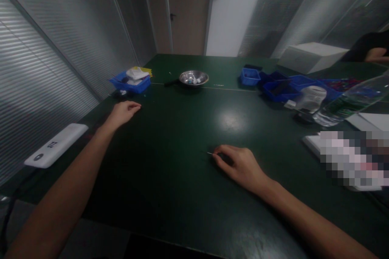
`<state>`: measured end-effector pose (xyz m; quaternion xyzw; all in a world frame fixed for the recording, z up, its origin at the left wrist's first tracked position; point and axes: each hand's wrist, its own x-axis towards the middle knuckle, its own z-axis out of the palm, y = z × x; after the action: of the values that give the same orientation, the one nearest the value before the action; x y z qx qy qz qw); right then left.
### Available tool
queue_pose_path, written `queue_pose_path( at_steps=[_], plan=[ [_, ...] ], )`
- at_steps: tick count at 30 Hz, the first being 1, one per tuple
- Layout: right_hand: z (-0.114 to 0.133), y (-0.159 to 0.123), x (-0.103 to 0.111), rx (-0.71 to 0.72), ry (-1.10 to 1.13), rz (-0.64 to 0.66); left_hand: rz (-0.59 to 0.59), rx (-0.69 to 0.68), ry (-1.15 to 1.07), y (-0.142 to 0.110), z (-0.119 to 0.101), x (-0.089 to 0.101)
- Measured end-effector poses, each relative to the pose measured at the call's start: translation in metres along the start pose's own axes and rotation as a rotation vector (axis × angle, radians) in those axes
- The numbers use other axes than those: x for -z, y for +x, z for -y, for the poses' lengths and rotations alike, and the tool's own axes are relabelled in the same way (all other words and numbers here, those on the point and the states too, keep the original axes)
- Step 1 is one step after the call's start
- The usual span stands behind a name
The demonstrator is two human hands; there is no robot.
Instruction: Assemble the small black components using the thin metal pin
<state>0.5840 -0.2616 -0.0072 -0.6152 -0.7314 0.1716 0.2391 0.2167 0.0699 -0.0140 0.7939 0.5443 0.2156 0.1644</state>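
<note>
My right hand (241, 166) is low over the dark green table (170, 137), its thumb and forefinger pinched together. From the pinch a short, thin, needle-like piece (209, 153) sticks out to the left; it is too small to name exactly. Farther off on the left, my left hand (123, 113) is closed with fingertips pressed together. Whatever those fingertips hold, if anything, cannot be made out. Just beyond it sits a blue bin (141, 86) with white and yellow items inside.
A steel pan (185, 79) with small bits stands at the back. Several blue bins (249, 77), a white bottle (313, 97) and a clear bottle (349, 105) are on the right. A white power bank (60, 141) lies left. A person's arm (377, 54) shows far right.
</note>
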Motion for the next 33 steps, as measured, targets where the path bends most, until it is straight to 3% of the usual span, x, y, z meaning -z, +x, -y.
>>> queue_pose_path(
  at_steps=[9,16,22,27,33],
  plan=[
    [0.001,-0.002,0.000,0.001,-0.014,-0.007,0.049,0.083,-0.116,0.003,0.006,0.001],
    [-0.001,-0.001,0.000,0.005,-0.006,-0.001,0.047,0.073,-0.100,0.004,0.008,0.001],
    [0.001,-0.001,0.001,0.007,0.011,0.007,0.113,0.126,-0.249,0.007,0.018,0.000],
    [0.002,-0.001,0.002,0.011,-0.001,0.000,0.164,0.120,-0.371,0.008,0.026,0.003],
    [0.001,-0.001,0.002,0.009,-0.003,0.004,0.205,0.087,-0.342,0.008,0.031,0.008]
  ],
)
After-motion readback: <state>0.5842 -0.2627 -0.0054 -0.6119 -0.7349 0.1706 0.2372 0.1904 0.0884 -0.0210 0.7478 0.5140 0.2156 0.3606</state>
